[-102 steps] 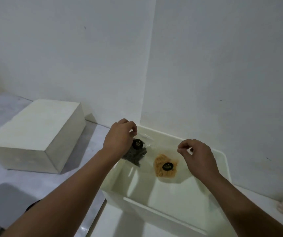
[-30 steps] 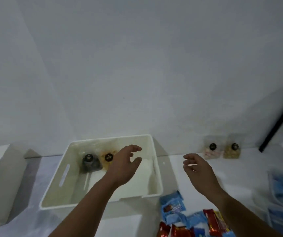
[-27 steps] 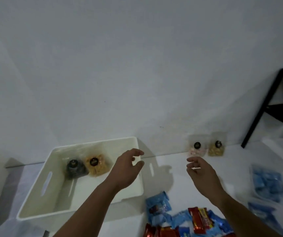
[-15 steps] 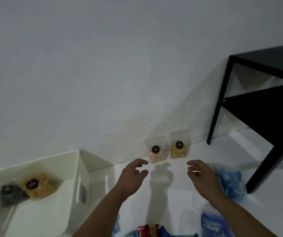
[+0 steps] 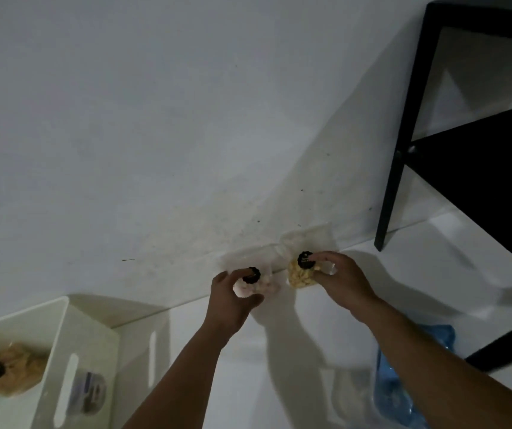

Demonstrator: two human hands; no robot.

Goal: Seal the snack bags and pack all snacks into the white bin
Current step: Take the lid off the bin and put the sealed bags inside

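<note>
— While the bin (image 5: 62, 345) sits at far left with a tan bag (image 5: 10, 379) already inside, what is the left hand (image 5: 233, 300) doing?

— It curls round the pink bag (image 5: 256, 284), thumb below and fingers over the top, by the black sticker. That bag stands on the worktop (image 5: 295, 382) against the wall (image 5: 186, 119).

— And the right hand (image 5: 340, 280)?

— It pinches the yellow bag (image 5: 301, 275), just right of the pink one, fingertips at its sticker. Both bags stand side by side, close but I cannot tell if they touch.

— So which step is this?

— I judge it the pickup of the last two clear bags. Whether their tops are sealed I cannot tell; the film above the stickers is too faint.

— What does the next move call for?

— Likely a lift of both, a press along each open top if unsealed, then a carry leftward over the bin's rim to set them beside the tan bag. The film is thin and slack, so the grip should stay above the contents, not crush them.

— Anything else about?

— Blue packets (image 5: 409, 382) lie at lower right, near the right forearm, yet to be packed. The worktop is white and glossy, the wall pale and scuffed near its base, the light dim. A black table (image 5: 480, 156) stands at far right.
</note>
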